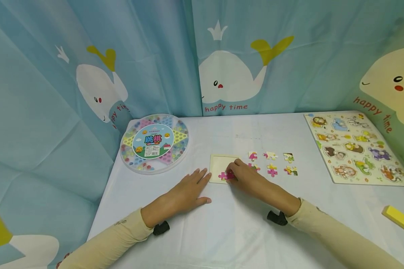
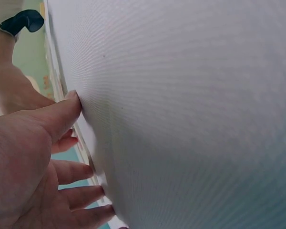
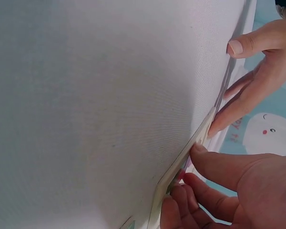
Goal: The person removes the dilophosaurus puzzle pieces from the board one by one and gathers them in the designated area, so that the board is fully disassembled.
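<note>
A small square puzzle tray (image 1: 218, 162) lies on the white table with a pink jigsaw piece (image 1: 222, 176) in its lower part. My right hand (image 1: 249, 180) reaches over the tray's right side, fingers curled down, and pinches a pink jigsaw piece at the lower edge. In the right wrist view the right hand (image 3: 229, 191) has its thumb at the tray's rim (image 3: 174, 167), and its fingers partly cover the piece. My left hand (image 1: 187, 191) rests flat, fingers spread, with fingertips at the tray's left edge. The left wrist view shows that hand (image 2: 47, 167) with nothing in its grasp.
Several loose jigsaw pieces (image 1: 272, 172) lie in rows right of the tray. A round Chinese checkers box (image 1: 180, 160) stands at the back left. An animal peg board (image 1: 350, 183) lies at the far right, with a yellow block (image 1: 400, 218) nearer. Blue curtains (image 1: 155, 82) hang behind the table.
</note>
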A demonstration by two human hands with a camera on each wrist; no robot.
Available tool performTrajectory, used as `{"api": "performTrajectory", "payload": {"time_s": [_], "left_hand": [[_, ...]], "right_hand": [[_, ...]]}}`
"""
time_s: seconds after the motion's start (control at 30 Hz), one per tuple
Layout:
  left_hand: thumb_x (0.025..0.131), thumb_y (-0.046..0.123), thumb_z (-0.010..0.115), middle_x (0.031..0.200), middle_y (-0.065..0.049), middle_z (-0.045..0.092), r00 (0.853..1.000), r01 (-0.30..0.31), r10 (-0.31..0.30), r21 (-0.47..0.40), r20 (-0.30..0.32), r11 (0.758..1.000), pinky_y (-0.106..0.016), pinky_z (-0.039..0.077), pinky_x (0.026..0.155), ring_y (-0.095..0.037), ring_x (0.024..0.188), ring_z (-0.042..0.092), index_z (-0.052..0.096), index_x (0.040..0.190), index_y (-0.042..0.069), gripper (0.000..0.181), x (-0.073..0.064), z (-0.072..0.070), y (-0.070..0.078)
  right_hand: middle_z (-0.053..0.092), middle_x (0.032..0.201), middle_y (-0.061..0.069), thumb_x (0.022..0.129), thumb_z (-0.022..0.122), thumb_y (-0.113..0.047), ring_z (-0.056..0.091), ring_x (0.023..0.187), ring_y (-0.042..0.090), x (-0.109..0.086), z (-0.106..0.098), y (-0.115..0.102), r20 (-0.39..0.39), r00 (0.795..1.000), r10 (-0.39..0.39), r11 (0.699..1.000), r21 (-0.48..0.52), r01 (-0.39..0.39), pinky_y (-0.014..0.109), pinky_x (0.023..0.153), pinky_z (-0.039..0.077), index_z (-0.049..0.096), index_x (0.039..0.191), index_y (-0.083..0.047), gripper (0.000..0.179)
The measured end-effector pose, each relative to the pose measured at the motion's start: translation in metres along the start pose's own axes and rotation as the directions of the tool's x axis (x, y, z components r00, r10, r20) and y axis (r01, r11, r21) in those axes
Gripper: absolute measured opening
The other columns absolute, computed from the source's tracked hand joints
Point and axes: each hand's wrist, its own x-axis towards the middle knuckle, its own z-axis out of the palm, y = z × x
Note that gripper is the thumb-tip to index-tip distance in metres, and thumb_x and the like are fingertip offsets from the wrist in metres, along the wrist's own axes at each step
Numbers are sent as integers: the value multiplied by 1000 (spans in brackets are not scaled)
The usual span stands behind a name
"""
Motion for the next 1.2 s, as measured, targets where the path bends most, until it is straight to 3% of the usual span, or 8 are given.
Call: {"api": "performTrajectory", "payload": {"time_s": [0.27,0.67,0.87,1.07,1.2], "left_hand": [[105,52,60,174,-16,26,1000,-6,6,-1,-5,1000,-57,29,126,-39,160,24,30,167,6,83,0,0,-1],[105,52,61,174,-16,26,1000,-4,4,-4,-8,1000,-56,28,126,-39,161,23,30,167,7,83,0,1,-1],[105,51,62,173,-17,26,1000,-8,8,-9,-10,1000,-56,29,126,-39,160,24,31,166,6,82,0,2,-1],[105,52,61,174,-17,25,1000,-7,7,-4,-6,1000,-56,29,126,-39,161,23,30,166,6,83,0,2,-2],[105,52,61,174,-16,25,1000,-5,5,-4,-6,1000,-56,29,126,-39,160,23,30,167,6,83,1,2,-2]], "right_hand": [[60,105,9,94,79,-6,62,87,18,0,-2,-1,14,1000,8,1000,13,-8,36,83,58,67,109,-3,19],[59,98,6,92,80,-2,55,84,17,-2,-3,1,-30,998,-49,998,34,50,32,76,54,59,106,-7,27],[62,90,1,92,79,-1,55,82,15,0,-5,4,-1,998,-56,996,74,56,31,75,53,60,106,-7,24],[65,90,0,96,73,2,58,84,15,1,-12,7,9,996,-91,986,144,89,33,79,55,63,103,-9,17],[67,91,-1,97,73,1,60,86,14,1,-23,9,12,995,-103,975,199,98,31,76,54,64,100,-11,15]]}}
